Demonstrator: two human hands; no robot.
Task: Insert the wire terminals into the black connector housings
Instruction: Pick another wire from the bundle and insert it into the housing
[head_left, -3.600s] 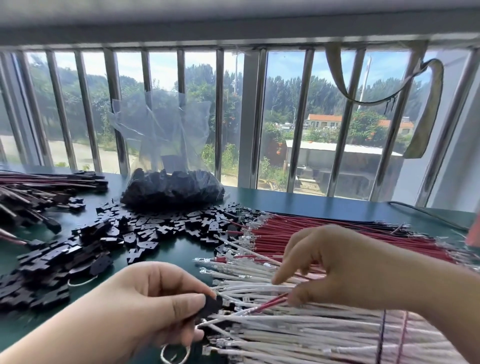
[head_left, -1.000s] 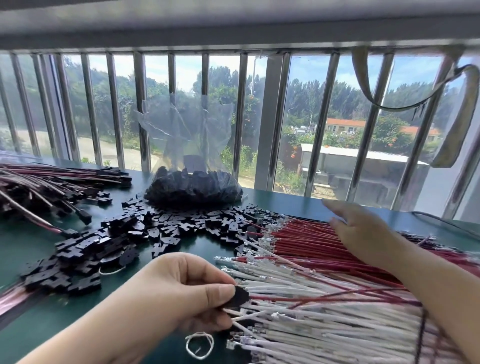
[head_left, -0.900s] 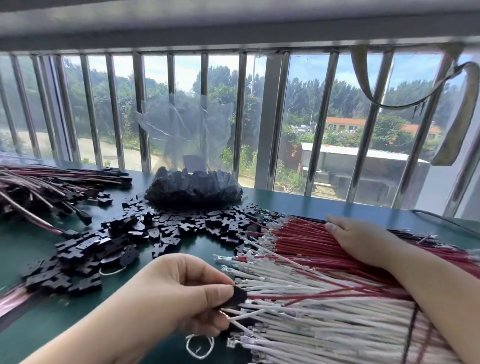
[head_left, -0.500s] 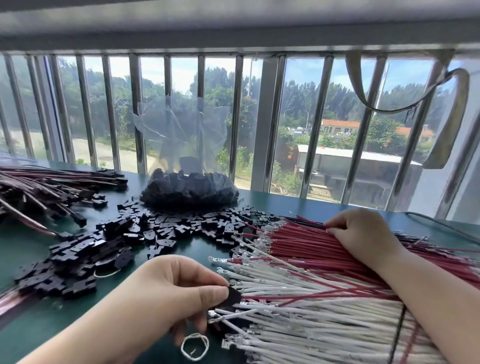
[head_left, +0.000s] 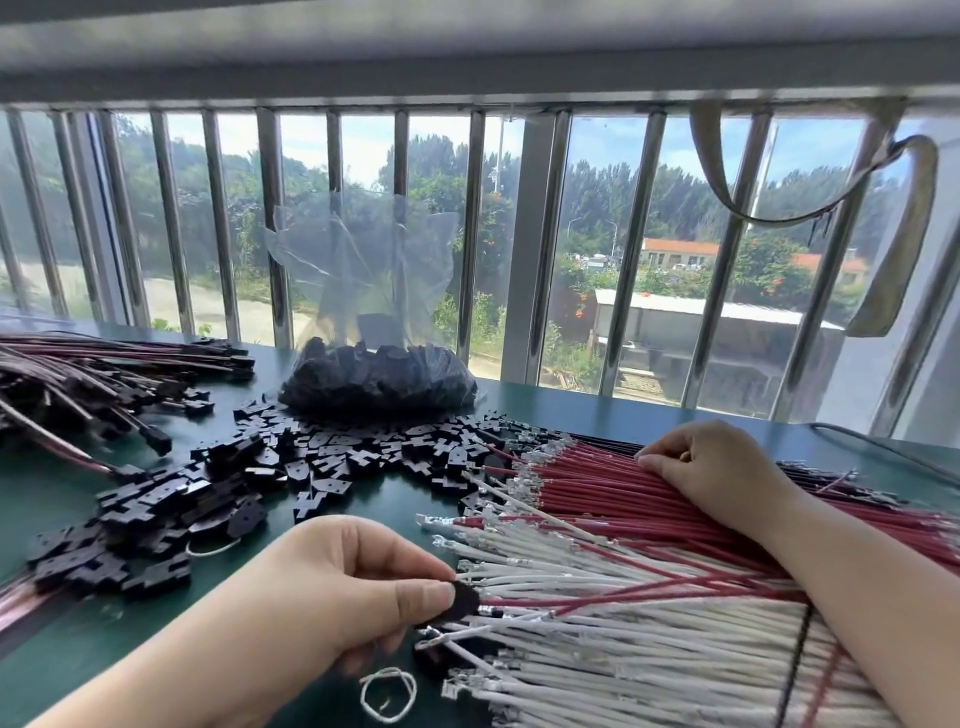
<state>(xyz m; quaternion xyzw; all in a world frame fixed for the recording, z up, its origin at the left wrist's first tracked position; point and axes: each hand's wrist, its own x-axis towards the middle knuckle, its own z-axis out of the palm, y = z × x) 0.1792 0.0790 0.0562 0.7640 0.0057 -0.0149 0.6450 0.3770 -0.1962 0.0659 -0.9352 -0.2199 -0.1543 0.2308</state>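
Left hand (head_left: 332, 597) still pinching black housing (head_left: 462, 603) with one red wire seated, near tabletop front edge; right hand (head_left: 711, 467) now dropped onto red wire bundle (head_left: 597, 478), fingers curling to pick next terminal, grip unclear.

I find nothing legible from here — no label, brand, number or sign that I can make out on any surface.
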